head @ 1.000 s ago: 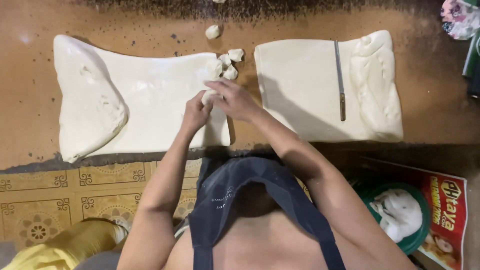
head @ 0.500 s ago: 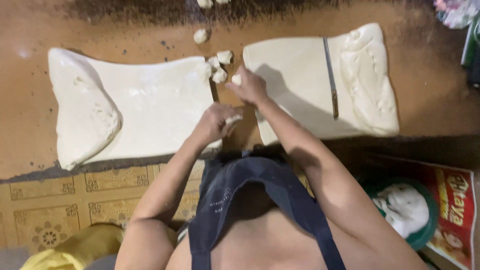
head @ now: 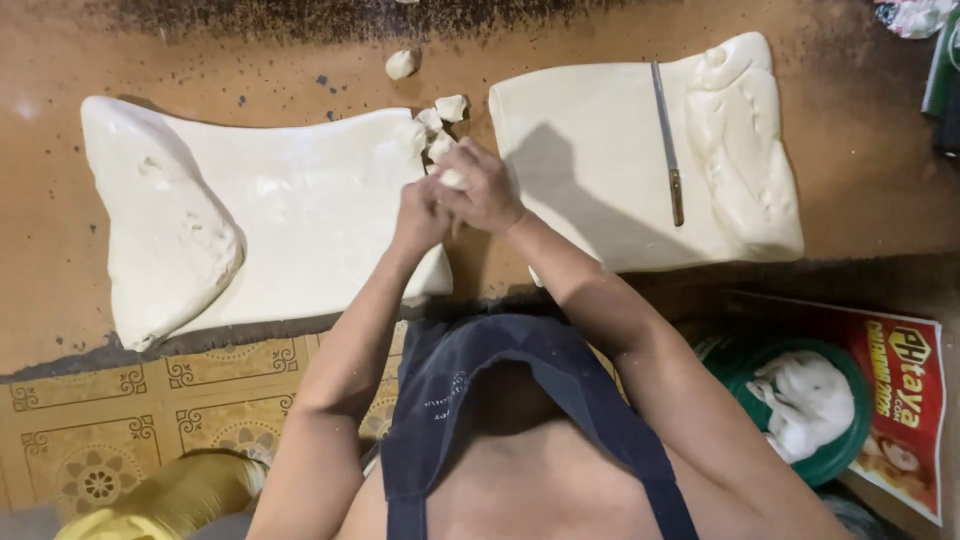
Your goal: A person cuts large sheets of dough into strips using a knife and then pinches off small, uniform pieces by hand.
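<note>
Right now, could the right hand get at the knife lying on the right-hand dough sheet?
Probably yes. The knife lies bare on the right dough sheet, with nothing between it and the right hand. That hand is busy though, pressed with the left hand around a small dough piece.

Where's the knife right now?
In the head view, the knife lies lengthwise on the right-hand dough sheet, just left of its thick folded edge, well to the right of both hands and untouched.

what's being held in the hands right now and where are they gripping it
A small dough piece, pinched between the fingers of the left hand and right hand; the exact grip point is hidden.
</note>
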